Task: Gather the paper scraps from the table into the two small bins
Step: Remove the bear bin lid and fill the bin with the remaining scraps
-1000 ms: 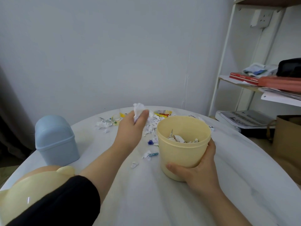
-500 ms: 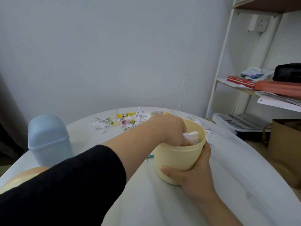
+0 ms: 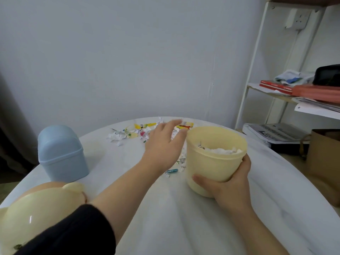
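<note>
The left hand (image 3: 163,142) has come out of the yellow bin (image 3: 207,162) holding nothing, fingers spread, and hovers over the paper scraps (image 3: 127,134) at the far edge of the surface (image 3: 184,218) — one more wad binned, plenty left — while the right hand (image 3: 228,183) grips the bin's wall.

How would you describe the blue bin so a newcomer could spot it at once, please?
On the white table, the blue bin stands near the left edge, left of the paper scraps. Unlike the open yellow bin in the right hand, it has a domed lid.
</note>
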